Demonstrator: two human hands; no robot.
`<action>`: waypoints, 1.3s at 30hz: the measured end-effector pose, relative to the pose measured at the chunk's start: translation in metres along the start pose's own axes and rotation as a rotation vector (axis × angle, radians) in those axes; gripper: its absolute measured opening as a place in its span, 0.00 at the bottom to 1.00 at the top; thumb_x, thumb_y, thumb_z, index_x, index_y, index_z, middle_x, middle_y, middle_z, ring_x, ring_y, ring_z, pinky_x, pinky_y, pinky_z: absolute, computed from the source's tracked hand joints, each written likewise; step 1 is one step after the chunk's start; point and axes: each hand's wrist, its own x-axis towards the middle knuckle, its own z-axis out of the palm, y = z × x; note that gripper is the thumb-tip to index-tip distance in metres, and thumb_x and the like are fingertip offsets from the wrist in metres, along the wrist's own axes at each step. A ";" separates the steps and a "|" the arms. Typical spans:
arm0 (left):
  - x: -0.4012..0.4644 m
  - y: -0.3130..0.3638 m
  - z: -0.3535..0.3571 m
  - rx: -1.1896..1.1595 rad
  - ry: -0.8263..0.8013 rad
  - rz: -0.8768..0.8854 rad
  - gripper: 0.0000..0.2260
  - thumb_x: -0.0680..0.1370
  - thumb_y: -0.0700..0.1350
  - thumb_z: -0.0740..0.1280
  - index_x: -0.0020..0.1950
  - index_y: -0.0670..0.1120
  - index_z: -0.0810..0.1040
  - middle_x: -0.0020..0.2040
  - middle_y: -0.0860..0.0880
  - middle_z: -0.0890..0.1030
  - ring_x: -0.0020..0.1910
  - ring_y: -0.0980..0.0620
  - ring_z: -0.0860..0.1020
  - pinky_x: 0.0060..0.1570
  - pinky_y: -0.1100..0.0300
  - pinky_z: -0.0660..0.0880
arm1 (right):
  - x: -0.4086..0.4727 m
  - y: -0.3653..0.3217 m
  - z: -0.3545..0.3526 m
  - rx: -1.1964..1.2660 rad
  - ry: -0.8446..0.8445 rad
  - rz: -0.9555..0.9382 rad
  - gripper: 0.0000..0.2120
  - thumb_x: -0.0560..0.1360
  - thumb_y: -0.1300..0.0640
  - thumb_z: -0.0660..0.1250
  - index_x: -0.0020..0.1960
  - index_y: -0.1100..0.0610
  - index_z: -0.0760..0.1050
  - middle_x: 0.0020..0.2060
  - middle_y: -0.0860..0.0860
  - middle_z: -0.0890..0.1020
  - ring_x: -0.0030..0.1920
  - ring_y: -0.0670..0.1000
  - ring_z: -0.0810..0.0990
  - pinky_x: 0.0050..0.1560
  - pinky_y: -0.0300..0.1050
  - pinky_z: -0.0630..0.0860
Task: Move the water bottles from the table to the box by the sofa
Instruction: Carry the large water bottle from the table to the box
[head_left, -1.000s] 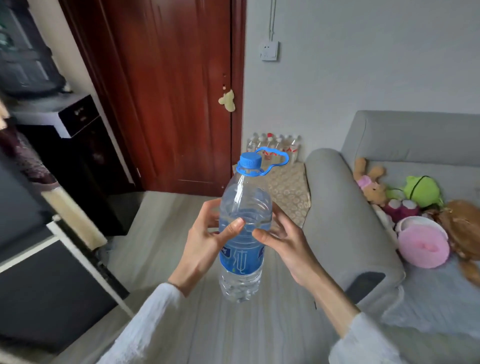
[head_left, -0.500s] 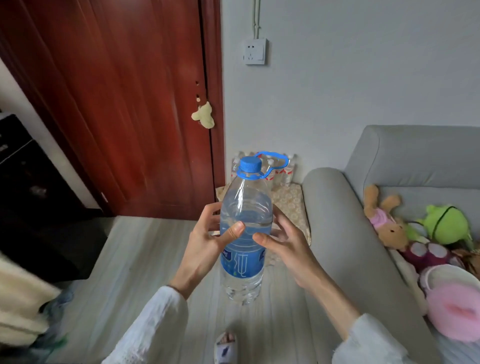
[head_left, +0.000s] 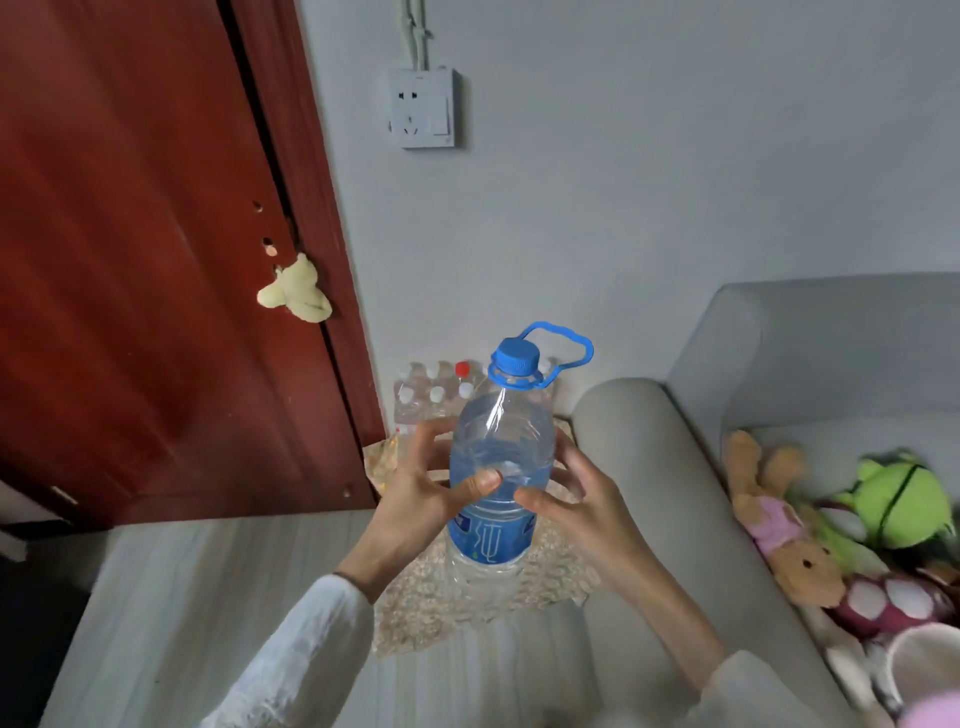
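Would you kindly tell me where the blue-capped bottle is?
Centre of the head view: the blue-capped bottle is upright between the left hand and right hand, beside the sofa arm.

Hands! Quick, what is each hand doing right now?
Left hand: holding the big water bottle, fingers curled round its left side.
Right hand: holding the same bottle, fingers curled round its right side.

Both forearms, in white sleeves, reached forward and converged on the water bottle (head_left: 501, 467). The left hand (head_left: 415, 499) gripped the bottle's left side, its fingers curled around the far side and its thumb laid across the front. The right hand (head_left: 582, 506) gripped the right side, its thumb pointing at the left thumb, fingers spread and bent against the bottle.
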 end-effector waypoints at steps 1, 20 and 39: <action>0.019 -0.004 0.005 0.004 -0.011 -0.018 0.26 0.64 0.51 0.74 0.59 0.49 0.69 0.54 0.47 0.80 0.51 0.57 0.80 0.42 0.67 0.77 | 0.016 0.005 -0.010 -0.016 0.003 0.008 0.30 0.67 0.56 0.73 0.66 0.43 0.67 0.59 0.41 0.78 0.58 0.44 0.77 0.57 0.41 0.74; 0.310 -0.155 0.111 0.004 0.036 -0.331 0.31 0.64 0.39 0.75 0.62 0.58 0.69 0.60 0.56 0.77 0.59 0.65 0.74 0.53 0.66 0.75 | 0.290 0.195 -0.160 -0.009 -0.159 0.267 0.36 0.67 0.59 0.74 0.70 0.48 0.62 0.66 0.47 0.72 0.65 0.44 0.71 0.64 0.47 0.73; 0.368 -0.280 0.125 0.228 0.161 -0.441 0.35 0.65 0.38 0.75 0.65 0.62 0.66 0.56 0.68 0.75 0.59 0.60 0.75 0.61 0.59 0.72 | 0.359 0.323 -0.150 -0.048 -0.172 0.303 0.30 0.66 0.65 0.73 0.55 0.35 0.69 0.56 0.37 0.75 0.59 0.35 0.73 0.54 0.28 0.72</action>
